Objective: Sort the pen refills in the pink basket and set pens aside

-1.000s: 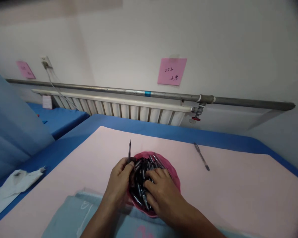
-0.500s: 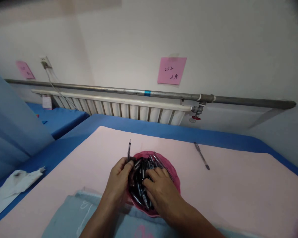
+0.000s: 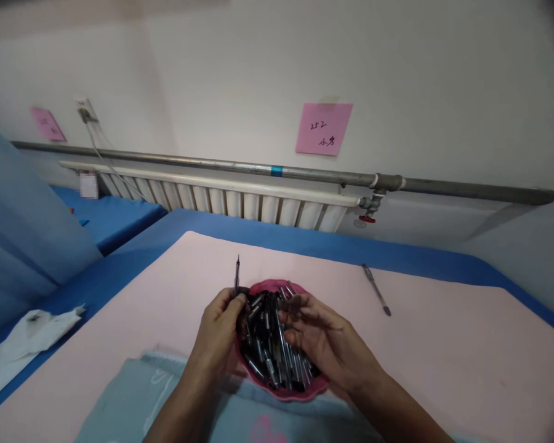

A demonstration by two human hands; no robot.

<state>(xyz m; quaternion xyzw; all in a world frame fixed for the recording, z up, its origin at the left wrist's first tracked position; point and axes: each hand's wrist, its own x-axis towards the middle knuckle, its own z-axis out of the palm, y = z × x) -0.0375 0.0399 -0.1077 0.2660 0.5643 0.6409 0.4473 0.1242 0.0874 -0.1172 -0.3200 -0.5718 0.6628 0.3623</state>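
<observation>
A pink bowl (image 3: 300, 391) sits on the pale pink mat in front of me, filled with several dark pen parts (image 3: 270, 344). My left hand (image 3: 219, 332) rests at the bowl's left rim and pinches a thin pen refill (image 3: 237, 277) that points up and away. My right hand (image 3: 325, 344) is lifted over the right side of the bowl, palm turned up, with a dark pen barrel (image 3: 290, 303) between its fingertips.
A finished pen (image 3: 375, 289) lies on the mat to the right. A grey-blue cloth (image 3: 133, 400) lies at the near edge. A crumpled white rag (image 3: 32, 332) is on the blue cover to the left. A radiator (image 3: 221, 200) and pipe run along the wall.
My right hand came up out of the pile and turned palm up with a barrel in its fingers. My left hand kept the refill, nearly still.
</observation>
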